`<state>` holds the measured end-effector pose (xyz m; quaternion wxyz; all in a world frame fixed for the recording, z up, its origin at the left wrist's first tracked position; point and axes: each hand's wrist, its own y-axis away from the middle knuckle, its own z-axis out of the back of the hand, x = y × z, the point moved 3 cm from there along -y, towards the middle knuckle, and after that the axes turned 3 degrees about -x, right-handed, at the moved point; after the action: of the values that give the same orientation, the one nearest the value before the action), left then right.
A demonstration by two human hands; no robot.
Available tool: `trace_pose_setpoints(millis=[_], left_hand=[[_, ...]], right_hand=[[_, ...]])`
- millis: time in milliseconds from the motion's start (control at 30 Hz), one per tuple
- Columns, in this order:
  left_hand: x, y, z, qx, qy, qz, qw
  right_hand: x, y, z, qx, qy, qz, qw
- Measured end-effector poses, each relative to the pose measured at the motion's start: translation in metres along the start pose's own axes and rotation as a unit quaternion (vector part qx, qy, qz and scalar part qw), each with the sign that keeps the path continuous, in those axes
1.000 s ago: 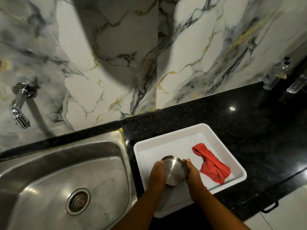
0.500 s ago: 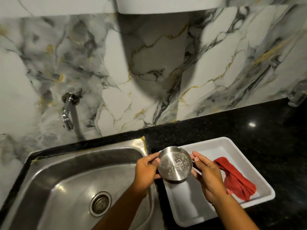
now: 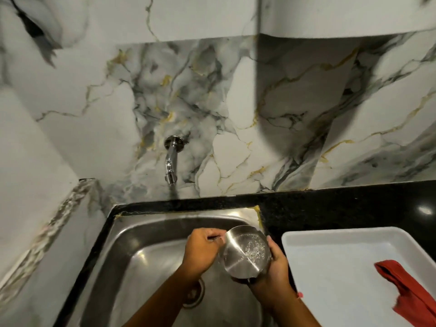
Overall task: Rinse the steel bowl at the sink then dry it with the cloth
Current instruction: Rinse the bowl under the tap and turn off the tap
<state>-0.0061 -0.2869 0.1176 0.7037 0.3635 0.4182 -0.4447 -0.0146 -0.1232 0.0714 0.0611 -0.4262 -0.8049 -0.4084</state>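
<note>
A small steel bowl (image 3: 246, 252) hangs over the right side of the steel sink (image 3: 151, 234), its inside facing me with specks on its bottom. My right hand (image 3: 274, 272) cups it from the right and below. My left hand (image 3: 203, 252) pinches its left rim. The red cloth (image 3: 410, 293) lies crumpled in the white tray (image 3: 330, 237) to the right. A chrome tap (image 3: 171, 161) juts from the marble wall above the sink; no water is visible from it.
Black granite counter (image 3: 342, 204) surrounds the sink and the tray. The sink drain (image 3: 194, 297) shows partly under my left forearm. A marble-clad ledge (image 3: 47, 234) bounds the left side.
Both hands lifted the bowl out of the tray, turned it face up and carried it left over the sink. My view swung left and up, centring the tap.
</note>
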Motion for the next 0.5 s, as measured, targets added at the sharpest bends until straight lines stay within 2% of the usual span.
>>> trace_pose_setpoints(millis=[100,200,367,500], left_hand=[[0.014,-0.02,0.029,0.009,-0.076,-0.003,0.997],[0.023,-0.046,0.057,0.007,-0.107,0.012,0.994],[0.01,-0.098,0.113,-0.213,-0.078,0.029,0.974],[-0.014,-0.14,0.13,-0.214,-0.082,0.004,0.973]], right_hand=[[-0.016,-0.016,-0.02,0.063,0.01,-0.061,0.996],[-0.027,-0.037,-0.036,0.113,-0.039,-0.122,0.985],[-0.038,-0.085,-0.069,0.126,-0.069,-0.169,0.975],[-0.047,-0.121,-0.104,0.13,-0.07,-0.185,0.972]])
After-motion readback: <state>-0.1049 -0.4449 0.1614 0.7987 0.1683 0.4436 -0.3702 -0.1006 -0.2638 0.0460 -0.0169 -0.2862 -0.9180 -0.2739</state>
